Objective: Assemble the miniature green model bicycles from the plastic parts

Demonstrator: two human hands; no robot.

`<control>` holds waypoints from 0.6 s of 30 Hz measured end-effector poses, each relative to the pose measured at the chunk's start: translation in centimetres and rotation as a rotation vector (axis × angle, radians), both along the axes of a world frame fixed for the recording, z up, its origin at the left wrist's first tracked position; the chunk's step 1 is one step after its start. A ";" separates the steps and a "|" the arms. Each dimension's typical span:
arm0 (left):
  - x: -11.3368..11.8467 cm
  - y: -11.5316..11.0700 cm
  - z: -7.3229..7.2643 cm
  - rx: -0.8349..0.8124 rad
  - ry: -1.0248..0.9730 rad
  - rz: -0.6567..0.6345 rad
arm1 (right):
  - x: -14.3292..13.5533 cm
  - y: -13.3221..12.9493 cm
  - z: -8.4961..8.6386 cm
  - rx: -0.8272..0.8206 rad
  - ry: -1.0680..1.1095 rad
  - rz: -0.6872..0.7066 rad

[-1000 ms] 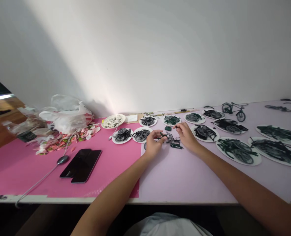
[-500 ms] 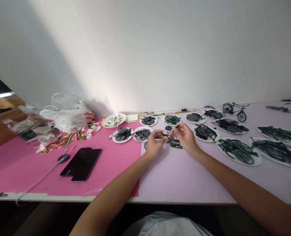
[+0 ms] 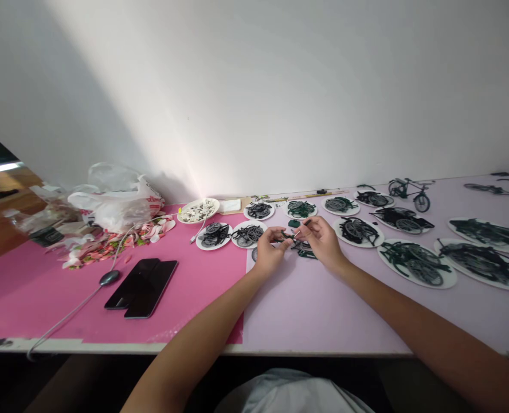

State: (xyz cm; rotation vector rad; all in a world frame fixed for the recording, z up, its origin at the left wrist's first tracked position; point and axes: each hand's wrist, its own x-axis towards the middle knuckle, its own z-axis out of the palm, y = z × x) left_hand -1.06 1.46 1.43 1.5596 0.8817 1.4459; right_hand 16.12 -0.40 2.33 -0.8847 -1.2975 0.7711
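My left hand (image 3: 270, 250) pinches a small dark green model-bicycle part (image 3: 286, 235) above the table. In the fingers of my right hand (image 3: 324, 244) is a slim screwdriver (image 3: 297, 234) with a thin metal shaft, its tip at or very close to that part. I cannot tell whether it touches. Below and between the hands lie dark green bicycle pieces (image 3: 305, 250), partly hidden by my right hand. A grey wheel (image 3: 254, 254) shows beside my left hand. Just beyond the fingers sits a small green piece (image 3: 294, 223).
Plates of dark wheels and frames, such as this plate (image 3: 380, 244), stand around. An upright model bicycle (image 3: 409, 192) is at the back right. Leftward are a bowl of pale bits (image 3: 198, 202), two phones (image 3: 151, 289), a cable puck (image 3: 109, 278), petals (image 3: 104, 249) and plastic bags (image 3: 121, 209).
Both hands stay in nearly the same place with the part and the screwdriver. My right hand and the screwdriver have shifted very slightly left.
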 end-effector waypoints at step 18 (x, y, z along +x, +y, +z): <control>-0.1 0.4 -0.5 0.025 0.029 0.015 | -0.2 0.3 0.1 -0.030 0.054 -0.039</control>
